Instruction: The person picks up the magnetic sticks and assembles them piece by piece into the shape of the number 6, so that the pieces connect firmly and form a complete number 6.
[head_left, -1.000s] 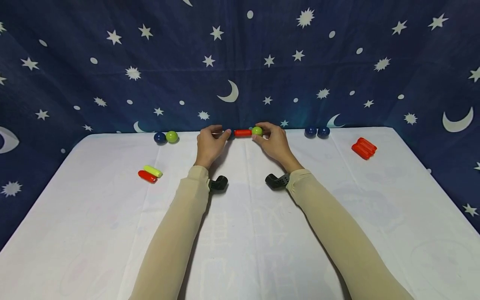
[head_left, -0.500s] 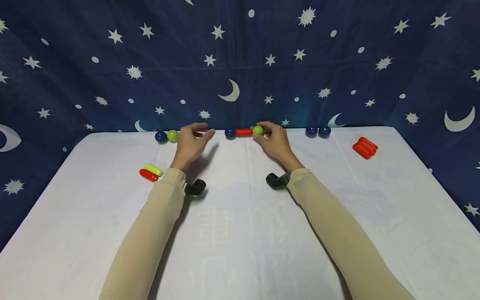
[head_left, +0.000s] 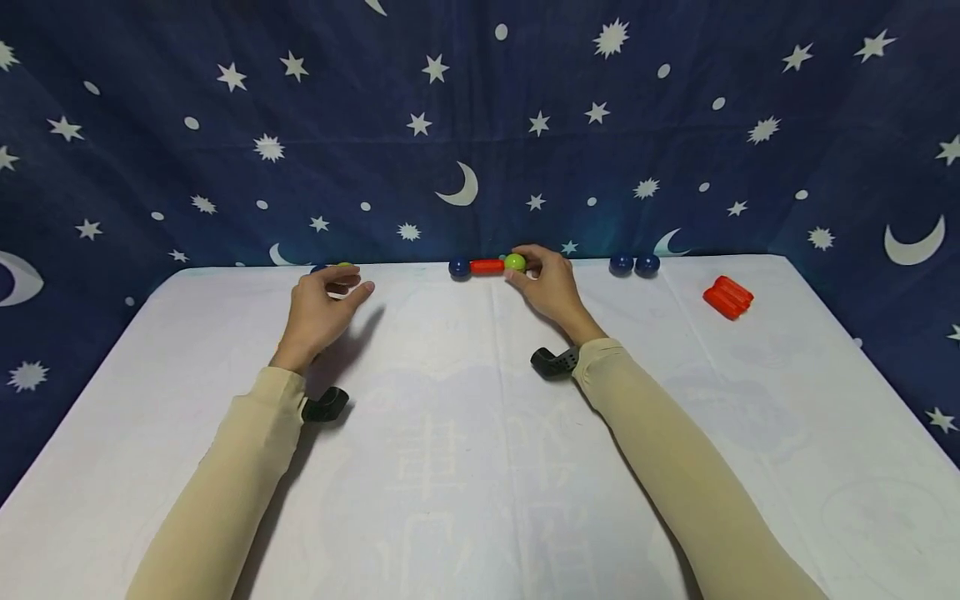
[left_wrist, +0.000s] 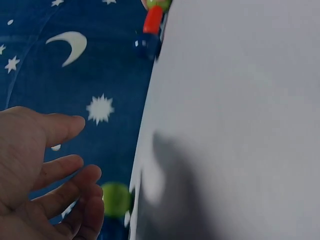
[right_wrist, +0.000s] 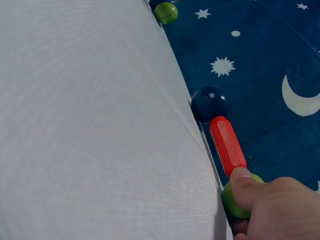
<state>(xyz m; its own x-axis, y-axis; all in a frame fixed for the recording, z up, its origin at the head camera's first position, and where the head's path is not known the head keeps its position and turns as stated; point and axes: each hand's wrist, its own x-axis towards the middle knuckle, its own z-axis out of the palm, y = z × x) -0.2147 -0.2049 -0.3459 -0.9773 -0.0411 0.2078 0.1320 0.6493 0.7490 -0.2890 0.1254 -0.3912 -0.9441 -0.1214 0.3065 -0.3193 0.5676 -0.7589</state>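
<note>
Near the middle of the table's far edge, a blue ball (head_left: 460, 268), a red rod (head_left: 487, 267) and a green ball (head_left: 514, 262) stand joined in a row. My right hand (head_left: 551, 287) pinches the green ball between thumb and fingers; the right wrist view shows the thumb over the ball (right_wrist: 235, 200) beside the rod (right_wrist: 228, 145). My left hand (head_left: 321, 312) is over the table's left part, fingers loosely bent with nothing between them. Just beyond it, another green ball (left_wrist: 116, 199) and a blue ball (head_left: 318, 267) are mostly covered by that hand.
Two blue balls (head_left: 633, 266) sit at the far edge right of my right hand. Several red rods (head_left: 728, 297) lie side by side farther right. The white table (head_left: 480, 467) meets a dark blue starry cloth (head_left: 525, 158) at its back.
My left hand has let go of the joined blue ball and moved left and slightly nearer. It now hides the red and yellow-green rods on the left. My right hand stays on the green ball.
</note>
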